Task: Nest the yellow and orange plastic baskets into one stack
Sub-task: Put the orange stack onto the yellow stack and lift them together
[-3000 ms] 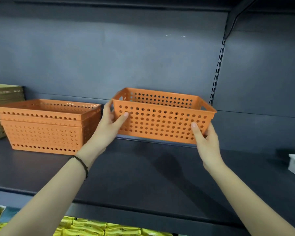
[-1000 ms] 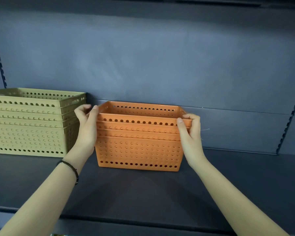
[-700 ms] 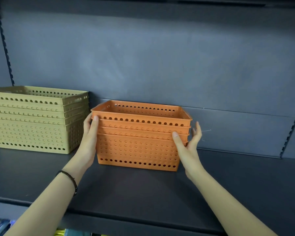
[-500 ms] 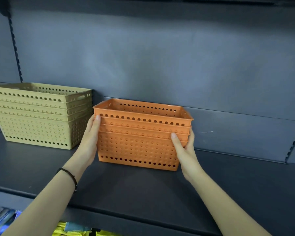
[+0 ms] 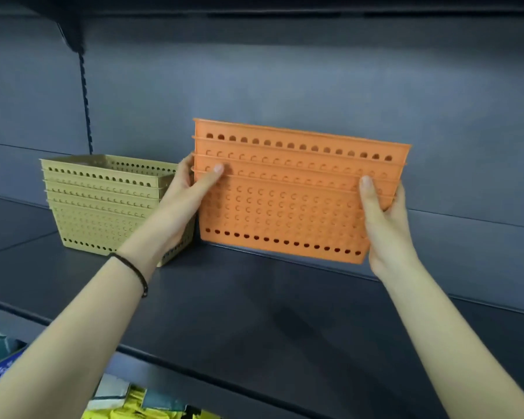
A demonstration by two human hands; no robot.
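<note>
Room is open above the yellow stack (image 5: pixel 103 207). Just right of it the orange stack (image 5: pixel 285 207) blocks the way — the shelf (image 5: pixel 254 313) in front lies open.

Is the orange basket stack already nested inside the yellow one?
No: the left hand and right hand grip the orange stack apart from the yellow stack, which stands on the shelf.
</note>
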